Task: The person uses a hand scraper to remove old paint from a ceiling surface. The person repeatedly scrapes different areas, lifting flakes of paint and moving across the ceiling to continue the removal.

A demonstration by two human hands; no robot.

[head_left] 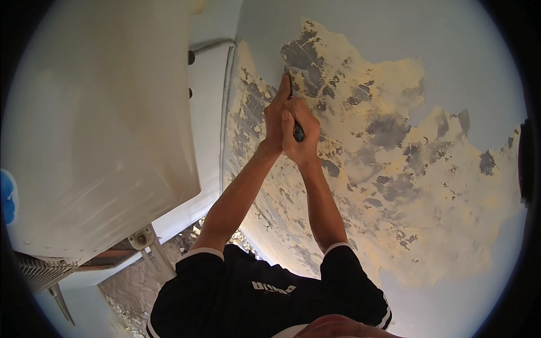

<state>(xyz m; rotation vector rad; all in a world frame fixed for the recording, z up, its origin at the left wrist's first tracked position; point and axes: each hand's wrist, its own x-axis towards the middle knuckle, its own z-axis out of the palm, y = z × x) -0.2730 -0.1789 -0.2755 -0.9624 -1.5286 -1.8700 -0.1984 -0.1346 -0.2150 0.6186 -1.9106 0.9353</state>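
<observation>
Both arms reach up from the lower edge of the view to a pale blue wall (394, 45) whose paint has come off in a broad patch (389, 169), showing yellowish and grey layers beneath. The left hand (276, 115) and the right hand (301, 135) are pressed together around a dark-handled scraper (297, 130); the fingers of both are curled shut on it, the left forefinger laid straight along the tool toward the wall. The rounded end of the handle shows between the hands, while the blade is mostly hidden behind the left hand, its tip meeting the wall near the upper left edge of the peeled patch. The person wears a black shirt (253, 287) with white-trimmed short sleeves. To the left hangs a large white air-conditioning unit (101, 124), with a white pipe (225, 101) running down the wall's left edge just beside the flaked area.
</observation>
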